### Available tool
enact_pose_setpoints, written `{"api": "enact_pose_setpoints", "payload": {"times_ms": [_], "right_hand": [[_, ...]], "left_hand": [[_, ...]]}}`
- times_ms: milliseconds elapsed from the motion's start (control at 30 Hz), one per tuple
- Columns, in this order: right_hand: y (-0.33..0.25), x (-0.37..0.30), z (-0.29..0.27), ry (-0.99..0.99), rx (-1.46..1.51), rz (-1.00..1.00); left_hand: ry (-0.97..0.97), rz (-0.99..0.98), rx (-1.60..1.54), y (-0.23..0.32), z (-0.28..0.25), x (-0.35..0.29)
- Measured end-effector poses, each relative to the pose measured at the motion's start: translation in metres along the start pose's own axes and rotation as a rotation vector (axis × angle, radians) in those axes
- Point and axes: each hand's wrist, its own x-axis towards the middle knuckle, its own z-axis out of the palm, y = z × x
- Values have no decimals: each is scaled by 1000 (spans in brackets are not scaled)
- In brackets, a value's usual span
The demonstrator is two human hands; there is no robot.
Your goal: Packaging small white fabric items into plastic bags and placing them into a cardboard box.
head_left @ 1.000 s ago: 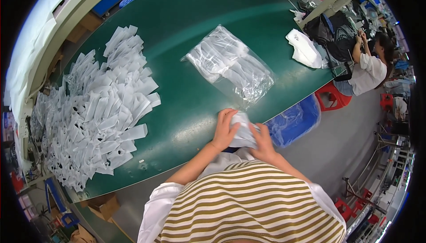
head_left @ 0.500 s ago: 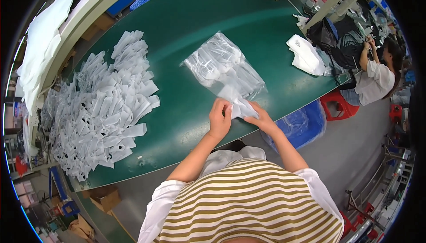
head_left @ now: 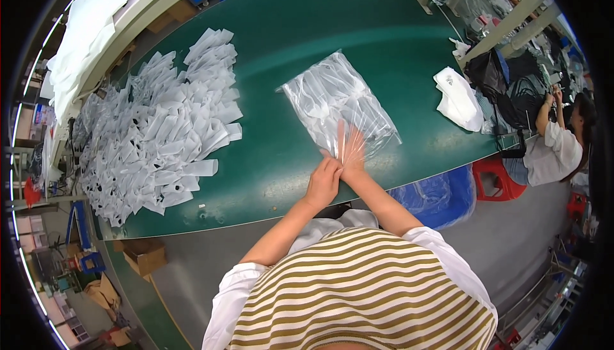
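Clear plastic bag of white pieces (head_left: 339,104) lies on the green counter (head_left: 288,37) directly ahead of both hands, its long axis running away and slightly leftward from them. The right hand (head_left: 350,152) rests open and flat on the bag's near end; the left hand (head_left: 323,182), loosely curled (gripping nothing I can see), sits just beside it at the near edge. Loose white pieces (head_left: 153,139) are heaped well to the left.

A clear plastic bag (head_left: 339,104) of white pieces lies on the green table (head_left: 288,30), cardboard boxes (head_left: 144,257) below.
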Motion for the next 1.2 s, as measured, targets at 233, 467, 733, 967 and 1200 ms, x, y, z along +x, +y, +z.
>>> {"api": "enact_pose_setpoints", "payload": {"times_ms": [233,467,733,967,1200], "right_hand": [[30,-44,-63,-42,342,-4],[27,-19,-19,-242,353,70],[14,-46,-60,-646,263,-48],[-49,6,-84,-884,612,-460],[-232,45,-5,-377,799,-687]], "left_hand": [[26,-144,-24,-4,-5,-7],[-31,-120,-40,-3,5,-4],[-109,-204,-109,-6,1,-22],[46,-308,-41,-34,-48,-76],[298,-502,77,-73,-129,-142]]}}
